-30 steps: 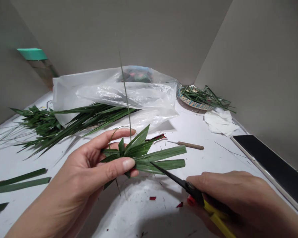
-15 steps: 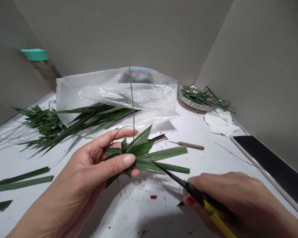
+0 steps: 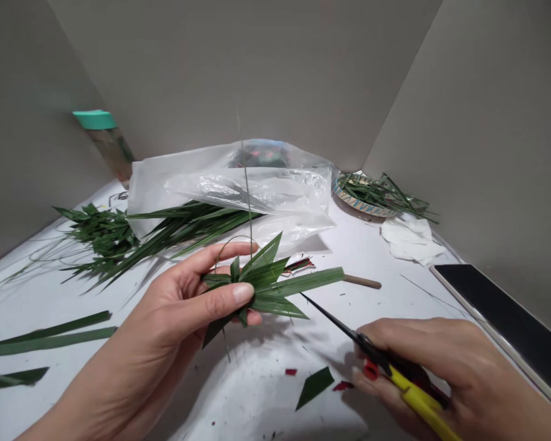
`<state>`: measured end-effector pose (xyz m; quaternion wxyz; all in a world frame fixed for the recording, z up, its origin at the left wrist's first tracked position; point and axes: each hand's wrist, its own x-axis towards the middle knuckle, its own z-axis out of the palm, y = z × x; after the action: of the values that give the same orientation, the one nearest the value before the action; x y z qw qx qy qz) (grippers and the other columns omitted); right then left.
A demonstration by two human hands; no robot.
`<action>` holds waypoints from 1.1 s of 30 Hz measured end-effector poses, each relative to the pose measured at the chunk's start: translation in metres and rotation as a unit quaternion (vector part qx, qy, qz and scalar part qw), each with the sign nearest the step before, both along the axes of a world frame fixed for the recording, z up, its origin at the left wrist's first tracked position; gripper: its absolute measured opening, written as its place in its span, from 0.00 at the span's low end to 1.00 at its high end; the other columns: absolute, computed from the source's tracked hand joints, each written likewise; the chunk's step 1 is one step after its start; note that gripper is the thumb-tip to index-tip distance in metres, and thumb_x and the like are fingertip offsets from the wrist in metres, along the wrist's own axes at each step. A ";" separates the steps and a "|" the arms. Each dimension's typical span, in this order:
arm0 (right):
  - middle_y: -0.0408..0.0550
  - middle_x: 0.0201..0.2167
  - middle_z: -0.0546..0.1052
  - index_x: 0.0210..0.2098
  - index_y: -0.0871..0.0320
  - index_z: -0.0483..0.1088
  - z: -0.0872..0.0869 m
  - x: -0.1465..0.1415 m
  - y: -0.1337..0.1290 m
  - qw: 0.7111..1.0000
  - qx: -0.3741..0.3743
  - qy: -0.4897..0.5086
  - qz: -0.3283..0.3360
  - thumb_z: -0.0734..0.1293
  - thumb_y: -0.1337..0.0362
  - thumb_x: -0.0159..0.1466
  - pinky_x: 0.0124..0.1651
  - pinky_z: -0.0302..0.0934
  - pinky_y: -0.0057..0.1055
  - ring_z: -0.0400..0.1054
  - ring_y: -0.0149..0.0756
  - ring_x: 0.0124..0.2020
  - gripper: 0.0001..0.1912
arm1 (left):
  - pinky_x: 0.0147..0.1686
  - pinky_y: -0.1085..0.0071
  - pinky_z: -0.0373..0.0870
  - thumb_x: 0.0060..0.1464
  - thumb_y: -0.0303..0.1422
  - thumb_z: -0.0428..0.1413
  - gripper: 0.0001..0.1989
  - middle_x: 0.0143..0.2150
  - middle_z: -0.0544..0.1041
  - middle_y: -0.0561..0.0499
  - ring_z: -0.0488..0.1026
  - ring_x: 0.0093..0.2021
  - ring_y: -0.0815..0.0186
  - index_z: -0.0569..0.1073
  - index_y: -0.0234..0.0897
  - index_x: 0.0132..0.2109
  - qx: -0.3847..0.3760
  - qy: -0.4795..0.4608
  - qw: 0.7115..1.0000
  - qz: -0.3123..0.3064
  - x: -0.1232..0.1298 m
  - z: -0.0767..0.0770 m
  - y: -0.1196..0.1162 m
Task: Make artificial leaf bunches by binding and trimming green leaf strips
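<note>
A leaf piece [image 3: 314, 388] has fallen near the right hand [image 3: 422, 361].

Dark green leaf blades [image 3: 275, 288] fan from the left hand [image 3: 174, 306], while black-bladed scissors [image 3: 417, 395] with yellow handles sit in the right hand [image 3: 441, 361]. Red scraps [image 3: 342, 386] fleck the white bench [image 3: 257, 392] below the hands; beyond them, a plate [image 3: 360, 205] shows a blue-and-white patterned rim, and a bottle [image 3: 105, 144] wears a teal cap [image 3: 94, 119].
</note>
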<state>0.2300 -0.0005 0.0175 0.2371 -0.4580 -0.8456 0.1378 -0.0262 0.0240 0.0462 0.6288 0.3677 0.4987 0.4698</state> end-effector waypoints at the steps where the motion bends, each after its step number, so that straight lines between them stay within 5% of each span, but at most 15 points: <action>1: 0.38 0.18 0.71 0.24 0.54 0.71 0.002 -0.003 0.002 1.000 -0.009 -0.013 0.019 0.71 0.61 0.64 0.22 0.60 0.22 0.65 0.28 0.17 0.12 | 0.34 0.77 0.74 0.49 0.34 0.70 0.17 0.42 0.80 0.56 0.76 0.29 0.71 0.81 0.44 0.47 -0.003 -0.006 1.000 -0.004 -0.001 0.001 0.000; 9: 0.39 0.23 0.76 0.28 0.55 0.73 0.017 -0.009 0.004 0.993 -0.094 -0.044 0.046 0.77 0.65 0.56 0.24 0.63 0.23 0.70 0.31 0.22 0.08 | 0.34 0.75 0.74 0.48 0.35 0.70 0.21 0.39 0.80 0.55 0.76 0.30 0.69 0.80 0.47 0.50 -0.007 0.004 1.000 -0.015 -0.011 -0.004 -0.004; 17: 0.47 0.41 0.81 0.50 0.50 0.76 -0.001 0.019 -0.010 0.995 -0.082 -0.010 0.050 0.76 0.57 0.58 0.37 0.72 0.27 0.77 0.40 0.36 0.21 | 0.34 0.78 0.75 0.46 0.33 0.71 0.26 0.35 0.81 0.55 0.78 0.31 0.68 0.78 0.48 0.53 -0.039 0.025 0.997 -0.057 -0.010 -0.009 0.002; 23: 0.45 0.36 0.80 0.47 0.48 0.77 0.002 0.016 -0.001 0.989 -0.138 -0.011 0.047 0.75 0.59 0.60 0.31 0.69 0.25 0.73 0.36 0.29 0.15 | 0.34 0.79 0.75 0.46 0.31 0.71 0.22 0.36 0.81 0.57 0.78 0.31 0.69 0.79 0.48 0.50 -0.025 0.031 0.997 -0.065 -0.010 -0.010 0.002; 33: 0.48 0.46 0.82 0.54 0.46 0.75 -0.017 0.036 -0.007 0.995 -0.092 -0.013 0.034 0.78 0.52 0.54 0.35 0.74 0.27 0.78 0.43 0.38 0.29 | 0.34 0.80 0.75 0.47 0.35 0.70 0.24 0.35 0.82 0.55 0.77 0.31 0.69 0.78 0.48 0.52 -0.016 0.039 0.997 -0.067 -0.013 -0.010 0.002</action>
<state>0.2660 -0.0075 0.0001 0.1779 -0.4502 -0.8477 0.2169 -0.0390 0.0256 0.0358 0.6447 0.4084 0.5042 0.4042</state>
